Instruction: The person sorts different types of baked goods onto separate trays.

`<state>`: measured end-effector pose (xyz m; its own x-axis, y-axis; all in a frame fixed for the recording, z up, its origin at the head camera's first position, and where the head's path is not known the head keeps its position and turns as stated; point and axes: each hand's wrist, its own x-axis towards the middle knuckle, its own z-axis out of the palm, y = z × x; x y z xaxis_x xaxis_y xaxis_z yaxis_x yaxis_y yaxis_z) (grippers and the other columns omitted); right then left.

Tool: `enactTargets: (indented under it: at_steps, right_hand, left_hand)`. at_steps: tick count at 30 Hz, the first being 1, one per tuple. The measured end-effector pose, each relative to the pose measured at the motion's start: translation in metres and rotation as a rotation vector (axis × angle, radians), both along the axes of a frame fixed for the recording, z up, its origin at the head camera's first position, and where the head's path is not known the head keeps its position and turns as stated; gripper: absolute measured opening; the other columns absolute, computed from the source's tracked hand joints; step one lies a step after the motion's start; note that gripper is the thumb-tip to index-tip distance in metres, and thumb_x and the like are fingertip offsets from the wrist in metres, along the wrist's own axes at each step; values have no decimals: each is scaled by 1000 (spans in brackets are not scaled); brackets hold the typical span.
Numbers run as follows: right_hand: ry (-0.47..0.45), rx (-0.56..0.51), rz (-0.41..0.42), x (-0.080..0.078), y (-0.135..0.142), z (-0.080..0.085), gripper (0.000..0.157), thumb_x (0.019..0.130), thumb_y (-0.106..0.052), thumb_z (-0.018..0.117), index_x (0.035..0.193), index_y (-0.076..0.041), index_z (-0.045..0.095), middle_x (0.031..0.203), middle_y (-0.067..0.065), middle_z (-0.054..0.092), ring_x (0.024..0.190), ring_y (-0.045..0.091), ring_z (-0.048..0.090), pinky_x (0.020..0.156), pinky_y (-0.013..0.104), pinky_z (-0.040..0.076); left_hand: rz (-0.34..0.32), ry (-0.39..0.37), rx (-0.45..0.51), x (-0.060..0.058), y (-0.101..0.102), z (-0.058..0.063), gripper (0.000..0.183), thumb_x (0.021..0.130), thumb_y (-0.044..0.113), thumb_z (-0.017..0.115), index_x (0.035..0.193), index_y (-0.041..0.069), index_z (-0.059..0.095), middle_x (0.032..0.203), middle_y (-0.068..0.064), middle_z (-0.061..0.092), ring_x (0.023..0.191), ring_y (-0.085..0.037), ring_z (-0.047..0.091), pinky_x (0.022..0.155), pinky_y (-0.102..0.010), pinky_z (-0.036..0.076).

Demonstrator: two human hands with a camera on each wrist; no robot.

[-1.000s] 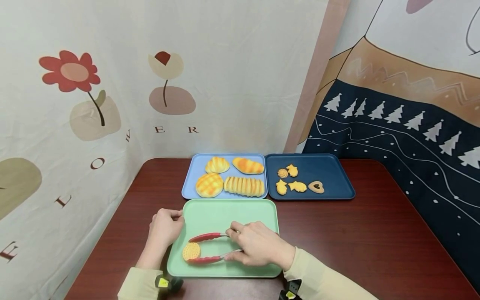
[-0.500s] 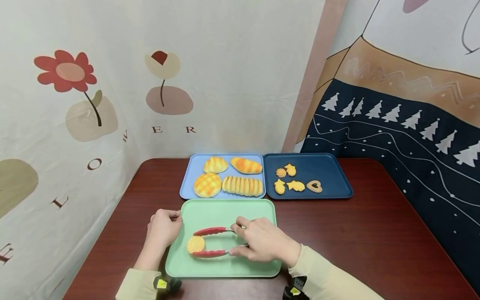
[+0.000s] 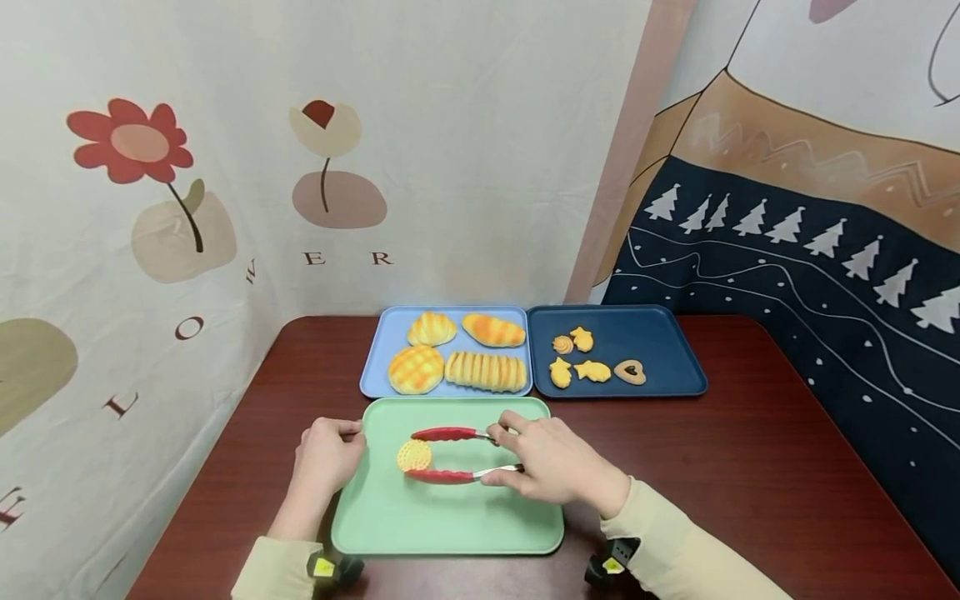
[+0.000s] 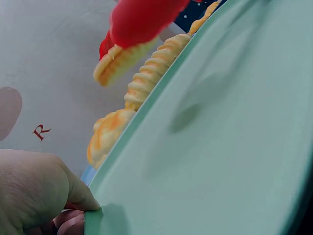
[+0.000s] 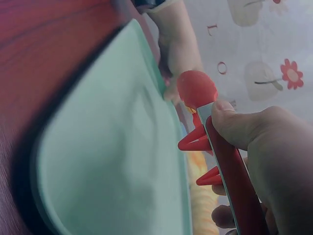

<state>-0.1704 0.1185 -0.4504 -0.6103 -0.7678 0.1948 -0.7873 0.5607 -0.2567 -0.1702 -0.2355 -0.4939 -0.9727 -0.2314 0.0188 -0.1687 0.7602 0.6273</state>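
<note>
My right hand (image 3: 558,458) grips a pair of red-tipped metal tongs (image 3: 444,477), thumb on one arm and fingers on the other. Between the tong tips sits a round yellow biscuit (image 3: 414,456) with a dimpled face. Tongs and biscuit hang above the light green tray (image 3: 450,525); their shadow falls on it in the left wrist view. My left hand (image 3: 327,454) pinches the tray's left rim near its far corner, the thumb (image 4: 83,196) on top. In the right wrist view the tongs (image 5: 230,171) point away from my palm, and the biscuit is mostly hidden.
Behind the green tray stands a light blue tray (image 3: 372,379) with several breads, such as a braided loaf (image 3: 486,372). To its right, a dark blue tray (image 3: 667,350) bears several small biscuits, one heart-shaped (image 3: 630,372). All stand on a brown table (image 3: 750,483) against printed cloth.
My right hand has carried the tongs and the round biscuit up off the green tray's near left part, away from me and to the right. My left hand keeps its place on the rim.
</note>
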Motion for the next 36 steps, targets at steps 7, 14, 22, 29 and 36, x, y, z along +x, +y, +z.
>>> enactTargets:
  at_steps: [7,14,22,29,36]
  right_hand:
    - [5,-83,-59,-10,23,7,60,100,-59,66,129,-7,74,108,-2,59,53,1,42,53,21,39]
    - [-6,-99,-149,-19,49,10,62,99,-58,69,132,-6,72,109,1,63,59,-2,48,55,22,46]
    - [-4,-70,-255,-29,76,18,67,96,-54,74,139,-2,70,115,8,67,65,5,54,59,25,50]
    - [8,-45,-328,-37,97,18,71,97,-58,71,140,-2,69,127,14,67,89,21,65,73,41,56]
    - [-41,-46,-391,-46,117,14,76,96,-59,71,143,0,66,125,11,65,97,24,62,73,40,57]
  left_hand:
    - [-3,-4,7,0,0,1,30,95,13,67,119,0,81,118,-23,75,72,-24,66,57,-38,46]
    - [8,-16,12,1,1,-1,30,96,13,67,120,1,80,117,-22,76,73,-24,66,57,-37,46]
    - [4,-6,10,1,0,1,30,95,13,67,119,0,81,117,-23,75,72,-24,67,57,-38,46]
    - [8,-10,18,2,1,0,30,96,12,67,119,0,80,118,-24,75,70,-23,65,55,-38,45]
    - [25,-7,10,2,2,0,28,95,13,68,117,2,82,117,-22,76,73,-25,67,57,-38,46]
